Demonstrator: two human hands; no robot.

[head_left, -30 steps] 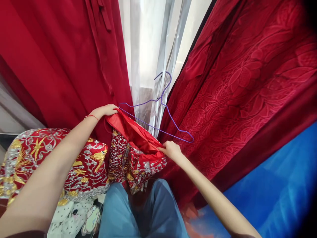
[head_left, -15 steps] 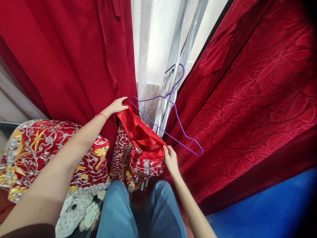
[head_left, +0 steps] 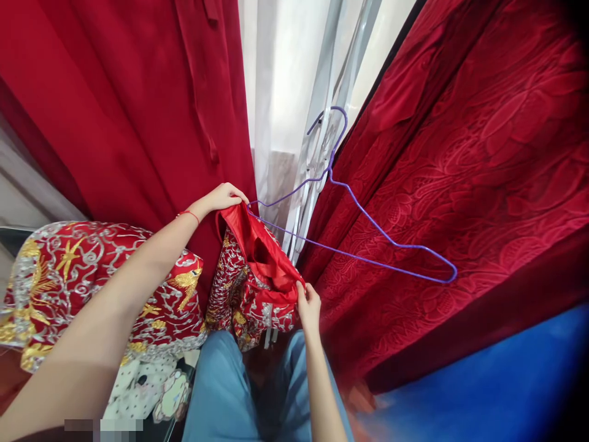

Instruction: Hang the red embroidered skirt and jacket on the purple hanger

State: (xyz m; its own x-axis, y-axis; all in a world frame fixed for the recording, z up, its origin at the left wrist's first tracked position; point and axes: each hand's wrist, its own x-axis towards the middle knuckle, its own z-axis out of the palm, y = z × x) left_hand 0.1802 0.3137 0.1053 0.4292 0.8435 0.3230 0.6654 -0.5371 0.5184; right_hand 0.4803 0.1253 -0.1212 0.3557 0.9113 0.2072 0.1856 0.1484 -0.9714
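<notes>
An embroidered red skirt [head_left: 271, 310], with silver and gold stitching and a plain red lining, hangs between my hands, its top opening held apart. My left hand [head_left: 229, 196] pinches the far left edge of that opening. The left end of a purple hanger [head_left: 400, 245] meets the cloth at these fingertips; whether they also grip the wire I cannot tell. My right hand [head_left: 308, 304] is closed on the opening's near right edge, fingertips and thumb together. The hanger slants away to the right, its hook up near the white straps, its right end beside no hand.
Another embroidered red and gold cloth [head_left: 161, 294] lies at the left, above a white dotted cloth [head_left: 129, 393]. Red drapes [head_left: 138, 92] hang behind, a patterned red curtain [head_left: 460, 184] at the right. White straps [head_left: 317, 147] run down between them. Blue fabric [head_left: 460, 374] covers the lower right.
The hanger has swung, its right end moving farther right, while its left end has come to my left fingertips. My right hand has shifted slightly left and down with the skirt's edge.
</notes>
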